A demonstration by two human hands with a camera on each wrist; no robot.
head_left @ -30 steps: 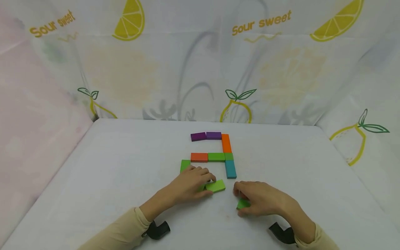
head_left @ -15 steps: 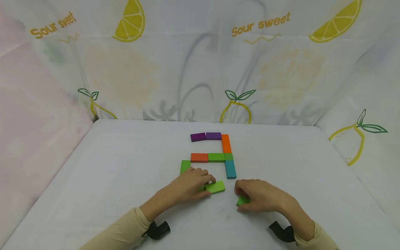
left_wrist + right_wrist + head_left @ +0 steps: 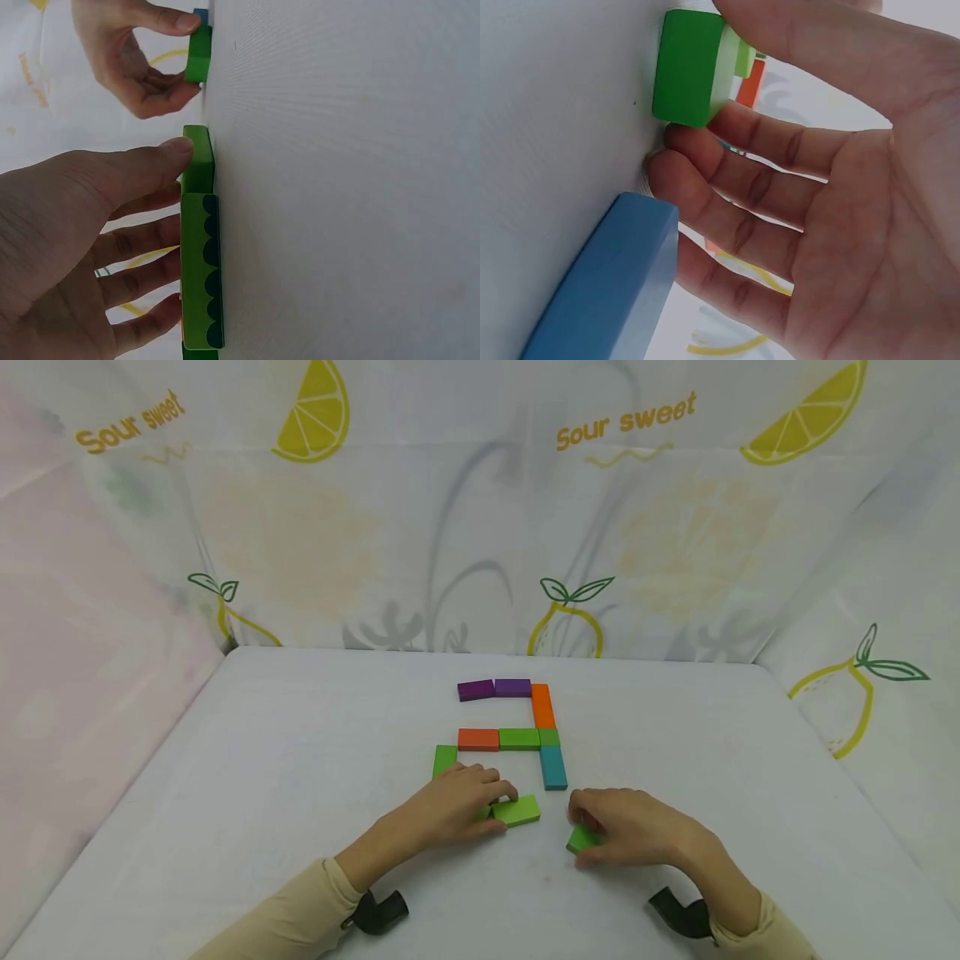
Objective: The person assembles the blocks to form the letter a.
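Note:
My left hand (image 3: 465, 802) lies over the green blocks at the front of the layout. Its thumb and fingers pinch a lime-green block (image 3: 517, 810). A longer green block (image 3: 196, 270) with a dark scalloped edge lies end to end with it under the hand, mostly hidden from the head view. To the right, my right hand (image 3: 633, 827) pinches another green block (image 3: 582, 839) between thumb and fingertips, low at the tabletop, a gap away from the lime-green one. A blue block (image 3: 607, 277) sits beside the right fingers, hidden in the head view.
Beyond the hands, blocks lie in an angular figure: two purple (image 3: 495, 689), an orange (image 3: 543, 706), a red-orange (image 3: 478, 739), a green (image 3: 519, 739), a small green square (image 3: 549, 737), a teal (image 3: 553, 767) and a green (image 3: 444, 761) at left. Patterned cloth (image 3: 480, 510) hangs behind.
My right hand has shifted slightly away from me and to the right, its green block sliding slightly farther off. My left hand stays in place on the lime-green block.

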